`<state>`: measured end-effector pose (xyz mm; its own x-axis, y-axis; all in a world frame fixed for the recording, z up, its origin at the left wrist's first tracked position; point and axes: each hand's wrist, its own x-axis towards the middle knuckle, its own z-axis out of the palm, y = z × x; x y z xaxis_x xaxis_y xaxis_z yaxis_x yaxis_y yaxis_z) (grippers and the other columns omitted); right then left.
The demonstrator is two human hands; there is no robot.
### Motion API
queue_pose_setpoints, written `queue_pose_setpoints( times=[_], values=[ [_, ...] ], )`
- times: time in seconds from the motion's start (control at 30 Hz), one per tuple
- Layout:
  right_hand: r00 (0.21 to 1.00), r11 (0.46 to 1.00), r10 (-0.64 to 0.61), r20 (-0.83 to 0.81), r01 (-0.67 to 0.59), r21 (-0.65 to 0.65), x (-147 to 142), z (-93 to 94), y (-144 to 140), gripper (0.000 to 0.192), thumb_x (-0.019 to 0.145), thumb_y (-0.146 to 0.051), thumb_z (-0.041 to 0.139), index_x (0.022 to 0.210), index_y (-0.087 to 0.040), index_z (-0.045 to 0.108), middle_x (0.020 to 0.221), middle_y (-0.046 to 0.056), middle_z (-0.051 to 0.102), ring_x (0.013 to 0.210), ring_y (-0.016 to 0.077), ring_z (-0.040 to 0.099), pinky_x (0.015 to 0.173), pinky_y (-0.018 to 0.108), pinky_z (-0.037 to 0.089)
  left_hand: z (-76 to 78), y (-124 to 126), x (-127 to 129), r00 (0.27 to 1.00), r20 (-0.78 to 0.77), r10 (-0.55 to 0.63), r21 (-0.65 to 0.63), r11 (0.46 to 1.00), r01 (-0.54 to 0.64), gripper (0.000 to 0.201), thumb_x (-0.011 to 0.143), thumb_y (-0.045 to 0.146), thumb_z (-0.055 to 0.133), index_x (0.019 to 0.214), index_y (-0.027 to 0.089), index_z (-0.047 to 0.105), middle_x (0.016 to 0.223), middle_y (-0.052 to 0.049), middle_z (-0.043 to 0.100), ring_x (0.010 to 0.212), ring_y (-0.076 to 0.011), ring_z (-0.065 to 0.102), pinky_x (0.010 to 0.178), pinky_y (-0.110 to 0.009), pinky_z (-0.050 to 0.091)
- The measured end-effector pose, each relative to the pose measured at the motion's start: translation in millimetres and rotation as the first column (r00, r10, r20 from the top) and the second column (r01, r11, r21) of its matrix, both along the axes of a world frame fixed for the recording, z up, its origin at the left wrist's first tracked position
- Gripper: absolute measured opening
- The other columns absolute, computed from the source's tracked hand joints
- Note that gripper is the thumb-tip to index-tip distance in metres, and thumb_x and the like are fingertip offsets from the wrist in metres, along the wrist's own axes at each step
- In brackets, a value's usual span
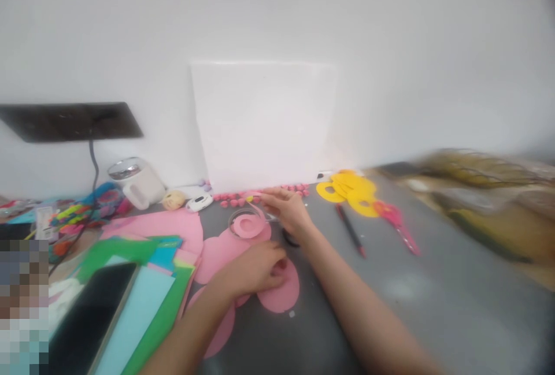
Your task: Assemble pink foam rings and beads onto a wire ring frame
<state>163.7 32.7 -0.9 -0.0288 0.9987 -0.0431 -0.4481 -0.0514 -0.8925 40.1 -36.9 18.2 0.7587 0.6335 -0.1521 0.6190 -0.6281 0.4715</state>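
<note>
Level with the row of small pink pieces, my right hand [286,210] pinches the end of a thin pink paper strip [259,206], with a small yellowish spot near the fingertips. Below the strip lies a pink paper coil [236,226] inside a round, clear-looking ring. My left hand [262,265] is nearer to me, its fingers curled together over a pink paper circle [284,297]. Blur hides whether anything is between those fingers. More pink paper circles [212,259] overlap to the left, and a dark ring-shaped item [291,240] shows partly behind my right wrist.
Yellow paper rings [347,184], pink scissors [399,227] and a dark pencil [350,229] lie right. A white sheet [264,126] leans on the wall. Coloured paper [139,311] and a phone [93,311] are left. Small pink pieces [234,199] line the back.
</note>
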Motion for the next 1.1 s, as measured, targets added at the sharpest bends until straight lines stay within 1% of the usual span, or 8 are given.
queue_pose_setpoints(
  times=[0.27, 0.47, 0.5, 0.57, 0.63, 0.7, 0.83, 1.1],
  values=[
    [1.000, 1.000, 0.017, 0.011, -0.018, 0.017, 1.4, -0.1, -1.0, 0.032, 0.053, -0.028, 0.080, 0.079, -0.014, 0.067, 0.077, 0.006, 0.071, 0.077, 0.0181, 0.067, 0.073, 0.029, 0.051, -0.1, 4.2, -9.9, 0.888, 0.387, 0.248, -0.297, 0.945, -0.135, 0.019, 0.079, 0.030, 0.049, 0.069, 0.018, 0.061, 0.067, -0.002, 0.064, 0.061, -0.0139, 0.057, 0.055, -0.024, 0.043],
    [0.997, 0.997, 0.062, 0.055, -0.064, 0.035, 2.7, 4.2, -4.0, 0.032, 0.054, -0.029, 0.080, 0.078, -0.013, 0.068, 0.075, 0.006, 0.071, 0.067, 0.0145, 0.066, 0.073, 0.029, 0.051, 17.9, 4.9, -21.7, 0.881, 0.465, 0.086, -0.647, 0.712, 0.272, 0.020, 0.065, 0.028, 0.069, 0.084, 0.021, 0.071, 0.077, -0.004, 0.070, 0.056, -0.0166, 0.062, 0.050, -0.028, 0.048],
    [0.996, 0.996, 0.073, 0.060, -0.075, 0.039, 2.7, 4.5, -4.3, 0.031, 0.054, -0.029, 0.080, 0.078, -0.013, 0.068, 0.074, 0.005, 0.071, 0.065, 0.0140, 0.065, 0.072, 0.029, 0.051, 16.4, 7.1, -21.9, 0.821, 0.523, 0.229, -0.606, 0.777, 0.169, 0.015, 0.068, 0.030, 0.066, 0.078, 0.020, 0.071, 0.069, -0.003, 0.069, 0.050, -0.0147, 0.058, 0.046, -0.027, 0.046],
    [0.994, 0.994, 0.093, 0.060, -0.096, 0.049, 2.4, 4.3, -4.5, 0.030, 0.056, -0.030, 0.079, 0.079, -0.014, 0.068, 0.073, 0.005, 0.071, 0.064, 0.0137, 0.065, 0.071, 0.029, 0.051, 10.1, 15.0, -22.7, 0.451, 0.729, 0.514, -0.422, 0.857, -0.294, 0.016, 0.073, 0.032, 0.062, 0.064, 0.019, 0.066, 0.055, 0.001, 0.061, 0.046, -0.0118, 0.053, 0.046, -0.026, 0.045],
    [0.992, 0.992, 0.112, 0.051, -0.115, 0.054, 1.8, 3.3, -3.9, 0.031, 0.056, -0.030, 0.079, 0.081, -0.014, 0.069, 0.073, 0.005, 0.071, 0.065, 0.0139, 0.065, 0.071, 0.029, 0.051, 2.6, 25.4, -25.7, 0.124, 0.856, 0.501, -0.279, 0.651, -0.706, 0.016, 0.068, 0.033, 0.068, 0.073, 0.018, 0.066, 0.070, -0.002, 0.065, 0.061, -0.0147, 0.059, 0.058, -0.028, 0.049],
    [0.992, 0.991, 0.124, 0.040, -0.126, 0.053, 1.3, 2.2, -3.2, 0.033, 0.055, -0.030, 0.079, 0.082, -0.015, 0.069, 0.072, 0.004, 0.071, 0.065, 0.0141, 0.066, 0.073, 0.029, 0.051, -3.2, 34.6, -30.5, 0.149, 0.868, 0.474, -0.156, 0.545, -0.824, 0.035, 0.066, 0.037, 0.070, 0.095, 0.017, 0.065, 0.092, -0.007, 0.066, 0.080, -0.0187, 0.062, 0.071, -0.031, 0.051],
    [0.987, 0.986, 0.152, 0.054, -0.155, 0.055, 1.0, 1.7, -3.8, 0.035, 0.056, -0.030, 0.079, 0.087, -0.016, 0.069, 0.075, 0.005, 0.072, 0.069, 0.0151, 0.067, 0.075, 0.029, 0.051, -9.3, 42.1, -37.1, 0.322, 0.781, 0.536, -0.105, 0.620, -0.777, 0.053, 0.072, 0.041, 0.064, 0.120, 0.020, 0.054, 0.116, -0.010, 0.061, 0.103, -0.0229, 0.058, 0.089, -0.038, 0.045],
    [0.989, 0.989, 0.119, 0.087, -0.126, 0.080, 1.2, 6.9, -6.7, 0.035, 0.055, -0.031, 0.079, 0.085, -0.016, 0.070, 0.072, 0.004, 0.071, 0.066, 0.0147, 0.065, 0.071, 0.030, 0.051, -14.9, 41.3, -39.3, 0.377, 0.827, 0.418, 0.007, 0.662, -0.749, 0.019, 0.074, 0.037, 0.062, 0.078, 0.020, 0.068, 0.090, -0.005, 0.069, 0.091, -0.0208, 0.061, 0.089, -0.037, 0.046]
  ],
)
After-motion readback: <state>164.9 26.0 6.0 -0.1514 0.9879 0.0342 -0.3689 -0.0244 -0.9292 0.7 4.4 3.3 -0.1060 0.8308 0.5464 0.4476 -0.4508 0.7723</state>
